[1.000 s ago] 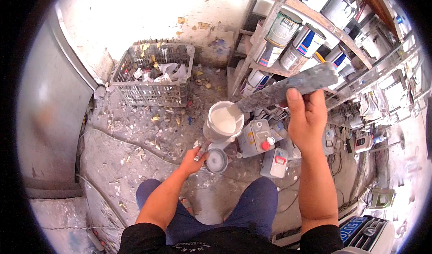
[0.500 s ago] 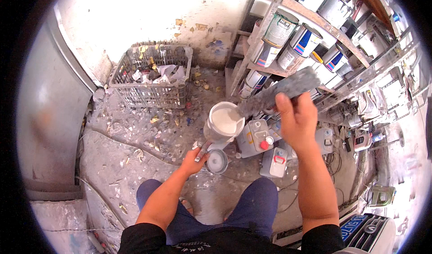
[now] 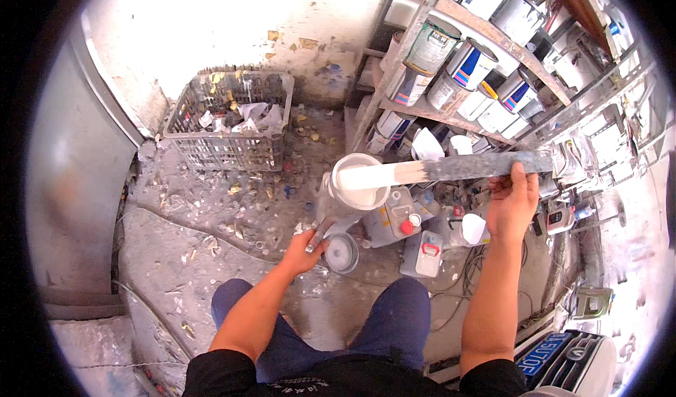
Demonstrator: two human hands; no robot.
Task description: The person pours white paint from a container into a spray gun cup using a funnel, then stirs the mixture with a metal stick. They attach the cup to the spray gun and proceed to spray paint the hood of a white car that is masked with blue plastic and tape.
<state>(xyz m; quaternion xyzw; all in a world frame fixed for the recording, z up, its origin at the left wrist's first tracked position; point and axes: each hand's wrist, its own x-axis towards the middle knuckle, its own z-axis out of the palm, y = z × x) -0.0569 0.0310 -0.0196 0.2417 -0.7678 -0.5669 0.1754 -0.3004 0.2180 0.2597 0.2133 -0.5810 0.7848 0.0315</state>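
My right hand grips the far right end of a long flat stirring stick. Dried grey paint coats much of the stick, then comes bare wood, then a wet white end over the mouth of a pale plastic tub. White paint-like liquid shows inside the tub. Closed round a short grey handle, my left hand is just below the tub's side; whether the handle belongs to the tub I cannot tell. A round grey can is beside that hand on the floor.
A grey plastic crate of scraps stands by the wall. Jugs sit right of the tub, below a shelf rack of paint cans. A hose crosses the littered floor. A car's front is at lower right.
My right hand has moved right and down, and the stick has swung nearly level, its white end now showing above the tub. My left hand keeps its grip on the handle.
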